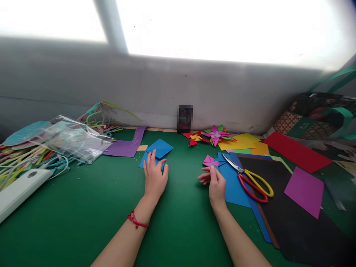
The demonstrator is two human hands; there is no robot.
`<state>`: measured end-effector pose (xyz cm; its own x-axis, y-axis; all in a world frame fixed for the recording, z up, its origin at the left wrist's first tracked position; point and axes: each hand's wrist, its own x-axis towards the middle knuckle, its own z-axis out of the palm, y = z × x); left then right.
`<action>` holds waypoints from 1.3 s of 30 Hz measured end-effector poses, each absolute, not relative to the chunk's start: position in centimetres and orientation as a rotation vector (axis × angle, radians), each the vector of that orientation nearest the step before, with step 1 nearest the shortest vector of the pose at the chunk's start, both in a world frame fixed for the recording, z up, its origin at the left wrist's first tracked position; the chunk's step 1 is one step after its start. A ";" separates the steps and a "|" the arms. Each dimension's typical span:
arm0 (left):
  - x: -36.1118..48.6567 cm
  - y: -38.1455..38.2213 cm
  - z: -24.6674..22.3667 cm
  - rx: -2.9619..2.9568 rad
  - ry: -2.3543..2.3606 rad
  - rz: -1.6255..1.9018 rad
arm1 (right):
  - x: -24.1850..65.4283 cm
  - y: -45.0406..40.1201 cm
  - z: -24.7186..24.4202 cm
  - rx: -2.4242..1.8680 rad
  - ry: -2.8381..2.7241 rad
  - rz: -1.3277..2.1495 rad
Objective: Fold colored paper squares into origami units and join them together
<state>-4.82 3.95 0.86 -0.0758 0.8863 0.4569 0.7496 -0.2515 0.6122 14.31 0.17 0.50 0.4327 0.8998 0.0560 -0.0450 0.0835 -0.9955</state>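
My left hand (pixel 155 173) lies with fingers spread, its fingertips over blue paper. One blue square (pixel 161 147) is turned cornerwise, and another blue piece shows partly under the fingers. My right hand (pixel 215 183) hovers by a small pink folded paper (pixel 210 161), with its fingers loosely bent and apart and nothing visible between them. Just beyond that hand, a small blue folded piece is partly hidden. Beneath these lies a larger sheet of blue paper (pixel 235 193). Scissors (pixel 250 180) with one red and one yellow handle rest to the right, blades closed.
Folded paper flowers (pixel 214 134) and yellow sheets (pixel 244 142) lie at the back. Black sheets (pixel 278 207), a purple square (pixel 304 191) and a red sheet (pixel 297 152) are at right. Leftward are purple paper (pixel 122 147), a clear bag (pixel 91 146), paper strips and a white power strip (pixel 25 191).
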 end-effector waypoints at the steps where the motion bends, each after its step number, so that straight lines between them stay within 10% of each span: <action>1: -5.0 4.2 0.6 2.065 1.853 1.147 | 14.3 0.0 0.3 -1.379 -0.894 0.763; 11: -5.3 4.7 0.3 2.150 1.894 1.066 | 14.8 0.4 0.2 -1.517 -0.976 0.450; 22: -2.7 1.3 2.5 2.481 0.865 0.930 | 14.6 0.6 0.1 -1.239 -0.845 1.087; 39: -2.8 2.9 1.0 1.390 0.877 0.978 | 14.0 0.5 0.7 -1.003 -0.780 1.439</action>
